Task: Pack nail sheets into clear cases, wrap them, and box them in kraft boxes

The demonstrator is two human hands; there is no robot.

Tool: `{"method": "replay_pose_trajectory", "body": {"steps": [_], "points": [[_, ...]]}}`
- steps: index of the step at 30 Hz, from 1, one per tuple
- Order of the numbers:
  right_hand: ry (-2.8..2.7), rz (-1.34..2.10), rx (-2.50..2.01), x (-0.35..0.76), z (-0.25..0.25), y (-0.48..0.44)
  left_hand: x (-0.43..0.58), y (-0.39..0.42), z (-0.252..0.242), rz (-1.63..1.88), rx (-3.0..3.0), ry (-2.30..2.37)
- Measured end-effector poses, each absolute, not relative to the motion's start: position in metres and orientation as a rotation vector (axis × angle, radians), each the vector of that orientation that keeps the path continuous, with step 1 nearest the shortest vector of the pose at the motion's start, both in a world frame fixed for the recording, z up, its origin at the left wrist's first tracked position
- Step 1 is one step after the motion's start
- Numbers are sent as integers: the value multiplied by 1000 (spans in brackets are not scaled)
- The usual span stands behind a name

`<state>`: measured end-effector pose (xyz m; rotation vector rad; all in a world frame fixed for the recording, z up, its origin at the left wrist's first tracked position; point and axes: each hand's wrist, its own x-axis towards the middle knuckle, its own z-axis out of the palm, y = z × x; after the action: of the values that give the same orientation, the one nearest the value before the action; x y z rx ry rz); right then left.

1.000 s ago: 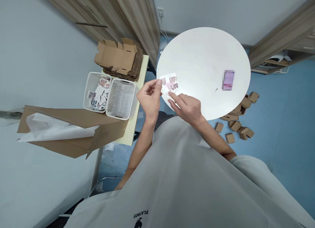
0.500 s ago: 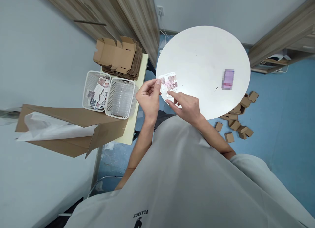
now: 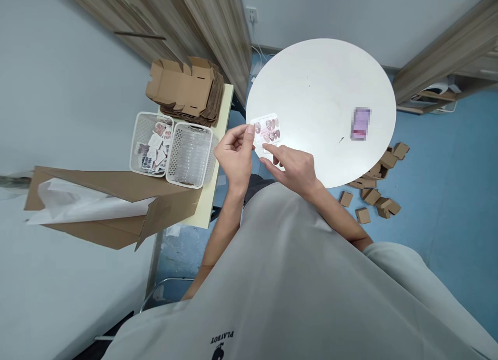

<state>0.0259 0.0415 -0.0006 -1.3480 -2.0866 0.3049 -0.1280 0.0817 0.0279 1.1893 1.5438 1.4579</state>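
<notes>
A small clear pack of pink press-on nails (image 3: 267, 130) sits at the near left edge of the round white table (image 3: 322, 90). My left hand (image 3: 234, 157) pinches the pack's left side between thumb and fingertips. My right hand (image 3: 294, 166) has its fingers curled onto the pack's lower edge, index finger stretched toward it.
A purple blurred item (image 3: 360, 124) lies on the table's right side. On the yellow side table (image 3: 218, 157) stand two white mesh baskets, one with nail packs (image 3: 151, 143) and one with clear trays (image 3: 191, 153), beside flat cardboard boxes (image 3: 185, 88). Small folded boxes (image 3: 375, 191) litter the blue floor.
Both hands and the nail pack have barely shifted; my right fingers slid slightly left along the pack's lower edge.
</notes>
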Motion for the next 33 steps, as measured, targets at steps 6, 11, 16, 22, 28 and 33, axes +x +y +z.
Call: {"method": "replay_pose_trajectory", "body": {"steps": [6, 11, 16, 22, 28, 33], "points": [[-2144, 296, -1383, 28, -1, 44, -127, 83, 26, 1428, 1178, 1521], [-2111, 312, -1383, 27, 0, 43, -126, 84, 25, 1437, 1189, 1517], [-2070, 395, -1393, 26, 4, 45, -124, 85, 25, 1437, 1205, 1547], [-1904, 552, -1392, 27, 9, 42, -125, 88, 23, 1419, 1176, 1560], [-1400, 1275, -1375, 24, 19, 41, -128, 90, 21, 1422, 1144, 1524], [-1027, 1780, -1190, 16, 19, 51, -125, 89, 22, 1424, 1146, 1533]]}}
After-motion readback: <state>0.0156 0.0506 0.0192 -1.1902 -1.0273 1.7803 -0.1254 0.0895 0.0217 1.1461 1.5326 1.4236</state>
